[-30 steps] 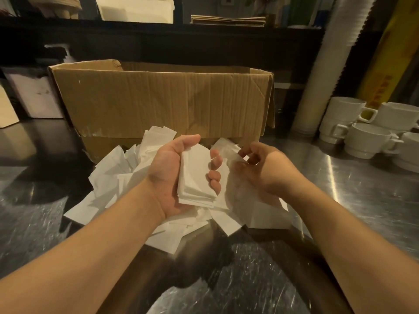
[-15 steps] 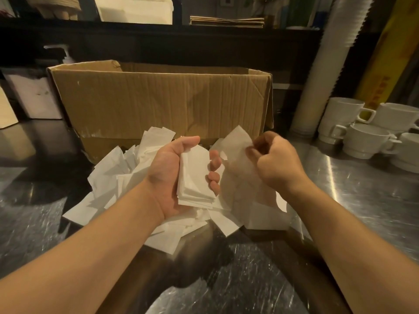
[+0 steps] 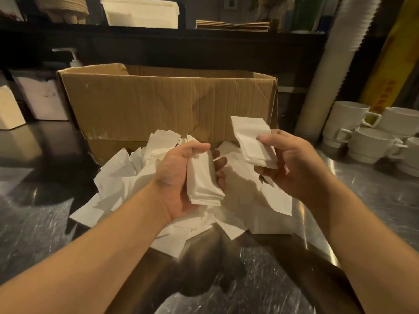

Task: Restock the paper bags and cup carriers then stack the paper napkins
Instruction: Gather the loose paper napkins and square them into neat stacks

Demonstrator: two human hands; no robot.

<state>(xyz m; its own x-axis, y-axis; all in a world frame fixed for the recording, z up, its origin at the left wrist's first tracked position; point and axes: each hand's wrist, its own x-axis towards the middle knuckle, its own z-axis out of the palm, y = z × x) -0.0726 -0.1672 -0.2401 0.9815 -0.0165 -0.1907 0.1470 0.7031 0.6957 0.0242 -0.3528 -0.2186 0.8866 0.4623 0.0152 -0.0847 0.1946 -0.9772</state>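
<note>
a small stack of folded paper napkins (image 3: 205, 177) is gripped upright in the left hand (image 3: 181, 177), with the thumb laid over its top edge and the fingertips curled round its far side. a second, thinner bundle of napkins (image 3: 254, 141) is pinched in the right hand (image 3: 288, 164), the thumb pressed on its upper face and the fingers held beneath it; this bundle is tilted, its far end raised toward the cardboard box (image 3: 167, 107). the two bundles are held near each other but apart, above a loose heap of napkins (image 3: 127, 177) that is spread over the steel counter (image 3: 45, 223) in front of the box. the heap is seen to touch the foot of the box's near wall. the box is open at the top, and its inside is hidden from the head view. to the right of the box, a tall sleeve of stacked disposable cups (image 3: 328, 75) is leaned upright, and white ceramic mugs (image 3: 367, 141) are stacked in a group beside it on the counter. on the dark shelf (image 3: 204, 39) behind the box, a flat pile of brown paper bags (image 3: 232, 25) and a white container (image 3: 140, 12) are set. both forearms are stretched forward from the lower edge of the view.
</note>
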